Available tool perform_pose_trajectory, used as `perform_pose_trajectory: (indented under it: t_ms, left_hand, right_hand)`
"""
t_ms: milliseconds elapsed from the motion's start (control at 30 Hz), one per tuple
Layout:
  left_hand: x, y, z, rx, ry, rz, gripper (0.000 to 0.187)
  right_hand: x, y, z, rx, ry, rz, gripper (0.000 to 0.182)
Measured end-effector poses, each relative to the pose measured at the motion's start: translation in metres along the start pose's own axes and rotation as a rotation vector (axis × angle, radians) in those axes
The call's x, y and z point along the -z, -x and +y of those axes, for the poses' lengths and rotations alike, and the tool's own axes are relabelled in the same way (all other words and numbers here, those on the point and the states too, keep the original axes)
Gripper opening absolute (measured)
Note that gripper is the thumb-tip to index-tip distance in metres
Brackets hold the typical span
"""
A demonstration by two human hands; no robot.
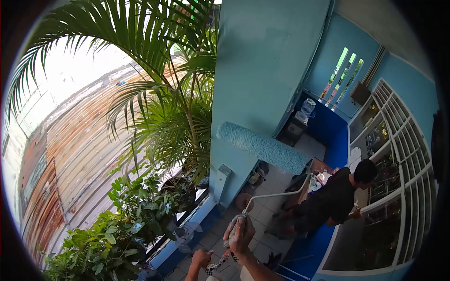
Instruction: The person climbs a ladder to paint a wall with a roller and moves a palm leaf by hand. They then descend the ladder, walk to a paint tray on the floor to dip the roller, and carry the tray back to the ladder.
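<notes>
Paint roller (262, 147) slants before the near blue pillar (258, 61), its lower end wrapped by the right grip (240, 232); the left grip (201, 258) is curled, whether around anything I cannot tell. Far off, right of the pillar, a clear bottle (308, 107) tops a dispenser (296, 126), contents indistinct.

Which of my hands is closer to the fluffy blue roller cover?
Right. Your right hand grips the handle, below the roller cover; your left hand is lower in view and farther left, off the handle.
</notes>
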State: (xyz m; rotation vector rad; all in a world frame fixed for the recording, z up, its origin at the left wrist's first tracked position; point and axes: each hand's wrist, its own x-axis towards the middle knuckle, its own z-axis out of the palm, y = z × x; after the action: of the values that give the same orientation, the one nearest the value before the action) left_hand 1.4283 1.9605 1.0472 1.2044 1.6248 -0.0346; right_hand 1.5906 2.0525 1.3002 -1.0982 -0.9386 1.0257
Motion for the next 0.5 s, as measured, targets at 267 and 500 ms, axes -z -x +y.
perform_pose_trajectory:
  t_ms: [267,500]
  left_hand:
    - [0.041,0.078,-0.014,0.066,0.468,0.255,0.04]
    - [-0.019,0.108,-0.098,0.116,0.504,0.227,0.038]
  right_hand:
    - [-0.034,-0.042,0.049,0.105,0.059,0.083,0.041]
    - [-0.042,-0.051,0.067,0.111,-0.007,0.183,0.04]
